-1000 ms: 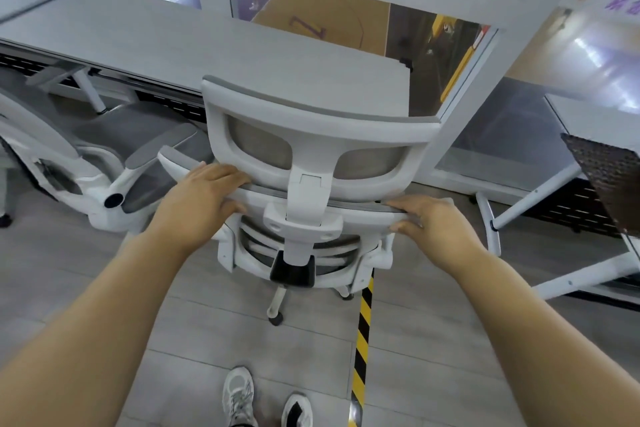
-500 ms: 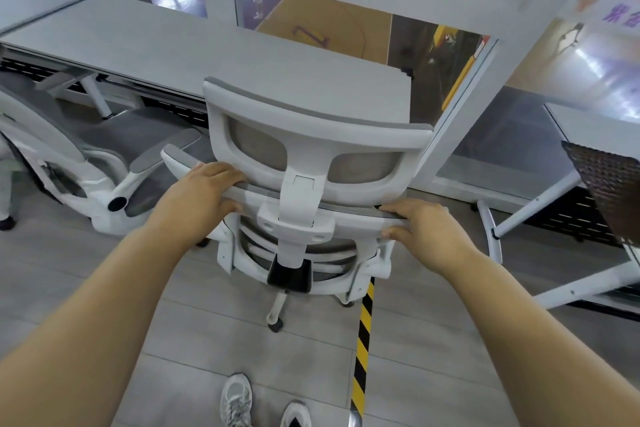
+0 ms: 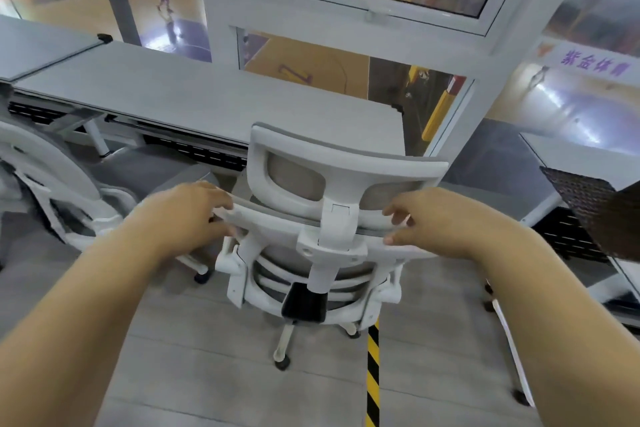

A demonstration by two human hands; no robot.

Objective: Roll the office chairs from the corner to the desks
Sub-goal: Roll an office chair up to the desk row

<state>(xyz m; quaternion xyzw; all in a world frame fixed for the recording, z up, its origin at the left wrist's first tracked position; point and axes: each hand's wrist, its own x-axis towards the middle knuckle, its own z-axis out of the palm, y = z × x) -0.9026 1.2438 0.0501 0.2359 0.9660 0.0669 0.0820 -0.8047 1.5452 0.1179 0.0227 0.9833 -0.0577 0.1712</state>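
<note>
A white office chair point(image 3: 332, 253) with grey mesh back and headrest stands facing the long grey desk point(image 3: 242, 104), its seat hidden under the desk edge. My left hand point(image 3: 183, 215) grips the left end of the backrest's top edge, fingers over it and thumb beneath. At the right end of that edge, my right hand point(image 3: 436, 222) has its fingers curled over the edge and its thumb on the rear face. A second white chair point(image 3: 59, 184) stands at the same desk to the left.
Glass partitions with white frames rise behind the desk. Another desk point(image 3: 585, 163) with white legs stands at the right, a dark woven object point(image 3: 595, 211) beside it. A yellow-black floor stripe point(image 3: 373, 367) runs under the chair. Grey floor lies behind the chair.
The chair has rolled closer to the desk and sits further right in view. My head has tilted up, showing more window. Both hands' fingers have loosened slightly on the backrest edge.
</note>
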